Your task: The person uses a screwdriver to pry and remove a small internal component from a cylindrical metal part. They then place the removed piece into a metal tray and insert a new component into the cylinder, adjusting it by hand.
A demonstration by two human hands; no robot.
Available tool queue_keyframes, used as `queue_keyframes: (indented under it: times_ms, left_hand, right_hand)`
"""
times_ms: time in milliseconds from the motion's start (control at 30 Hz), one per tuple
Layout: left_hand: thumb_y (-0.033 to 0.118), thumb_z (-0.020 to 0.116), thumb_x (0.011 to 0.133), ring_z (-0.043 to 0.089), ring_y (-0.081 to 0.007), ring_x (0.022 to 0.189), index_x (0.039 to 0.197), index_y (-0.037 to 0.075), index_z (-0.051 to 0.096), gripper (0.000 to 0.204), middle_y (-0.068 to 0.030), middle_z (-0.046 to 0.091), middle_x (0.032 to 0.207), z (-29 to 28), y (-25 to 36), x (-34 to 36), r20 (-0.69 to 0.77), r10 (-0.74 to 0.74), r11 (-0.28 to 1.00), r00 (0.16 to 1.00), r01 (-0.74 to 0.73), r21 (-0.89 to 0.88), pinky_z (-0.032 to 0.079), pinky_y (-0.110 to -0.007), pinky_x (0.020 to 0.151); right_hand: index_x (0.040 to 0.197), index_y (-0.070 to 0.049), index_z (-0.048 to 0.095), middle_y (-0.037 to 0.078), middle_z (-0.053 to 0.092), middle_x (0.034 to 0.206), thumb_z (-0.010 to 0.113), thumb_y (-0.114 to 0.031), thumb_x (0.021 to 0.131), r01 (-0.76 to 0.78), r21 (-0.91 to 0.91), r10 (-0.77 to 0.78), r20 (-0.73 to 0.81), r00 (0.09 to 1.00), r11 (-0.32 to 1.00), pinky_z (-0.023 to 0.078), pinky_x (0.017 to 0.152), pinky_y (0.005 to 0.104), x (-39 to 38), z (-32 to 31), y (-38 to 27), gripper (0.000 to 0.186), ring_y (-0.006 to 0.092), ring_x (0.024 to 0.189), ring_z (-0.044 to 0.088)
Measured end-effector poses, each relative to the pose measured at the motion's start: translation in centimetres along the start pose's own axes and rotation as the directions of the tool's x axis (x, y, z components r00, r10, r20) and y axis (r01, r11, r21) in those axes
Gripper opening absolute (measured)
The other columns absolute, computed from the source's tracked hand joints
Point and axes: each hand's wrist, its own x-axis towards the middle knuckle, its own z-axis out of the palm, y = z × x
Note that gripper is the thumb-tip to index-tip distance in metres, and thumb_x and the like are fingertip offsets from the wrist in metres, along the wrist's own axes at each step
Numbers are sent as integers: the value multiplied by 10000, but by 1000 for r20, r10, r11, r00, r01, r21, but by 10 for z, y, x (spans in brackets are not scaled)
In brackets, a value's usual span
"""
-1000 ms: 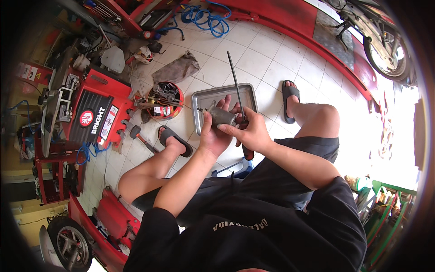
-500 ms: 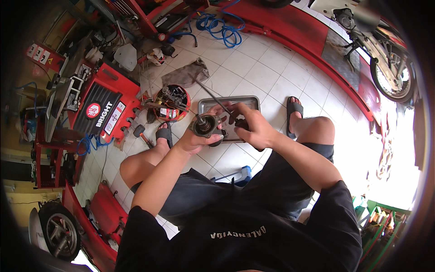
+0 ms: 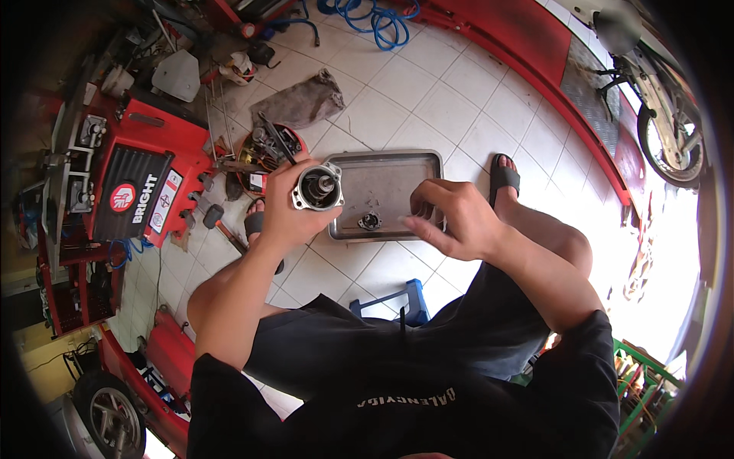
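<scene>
My left hand (image 3: 284, 200) is wrapped round a round metal housing (image 3: 319, 189), holding it over the left edge of the metal tray (image 3: 432, 162). The housing's open end faces up, with bolt lugs at its rim and a shaft standing inside. Over the tray's right side hovers my right hand (image 3: 459, 219), fingers bent and apart, with nothing visible in it. On the tray's near part lies a small dark ring-shaped part (image 3: 370, 221), with several tiny pieces beside it. A thin dark bar (image 3: 284, 150) shows just beyond my left hand; I cannot tell whether I hold it.
A red-rimmed bowl of tools and parts (image 3: 264, 145) stands beyond my left hand, near a grey rag (image 3: 306, 99). A hammer (image 3: 220, 223) lies by my left foot. Red equipment (image 3: 145, 176) stands at left, a motorcycle (image 3: 665, 130) far right, a blue-framed stool (image 3: 413, 302) below me.
The screwdriver has left my right hand, which has moved right, away from the housing. My left hand has moved left and turned the housing, uncovering the ring-shaped part on the tray.
</scene>
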Motion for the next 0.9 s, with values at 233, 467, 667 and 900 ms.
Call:
queue_keyframes:
  times_ms: [233, 467, 667, 900]
  left_hand:
    - [125, 863, 613, 668, -310, 808, 972, 55, 685, 406, -81, 623, 914, 20, 0, -1, 104, 73, 976, 992, -92, 195, 530, -383, 702]
    - [78, 836, 604, 664, -326, 793, 977, 32, 674, 410, -113, 627, 919, 28, 12, -8, 150, 39, 984, 988, -64, 165, 532, -399, 694]
    - [135, 858, 624, 687, -317, 794, 1019, 46, 685, 440, -100, 631, 972, 31, 10, -26, 177, 56, 984, 983, -84, 158, 568, -404, 696]
    - [129, 856, 617, 688, -303, 773, 1025, 39, 681, 453, -88, 636, 958, 21, 28, -26, 261, 92, 988, 961, -120, 94, 565, -388, 680]
  right_hand:
    - [900, 3, 630, 164, 677, 764, 714, -381, 948, 19, -12, -19, 72, 997, 1000, 548, 611, 449, 23, 31, -2, 396, 391, 660, 673]
    - [816, 1, 629, 167, 623, 713, 742, -238, 939, 99, -80, -98, 25, 995, 992, 505, 547, 471, 32, 42, -3, 292, 399, 600, 626]
    - [799, -4, 612, 146, 604, 681, 725, -190, 950, 84, -13, -83, 85, 993, 996, 485, 524, 477, 19, 50, -9, 265, 381, 576, 612]
    - [719, -14, 568, 123, 540, 618, 730, -133, 934, 257, 88, -255, -40, 966, 962, 469, 488, 447, 6, 50, -16, 294, 336, 525, 576]
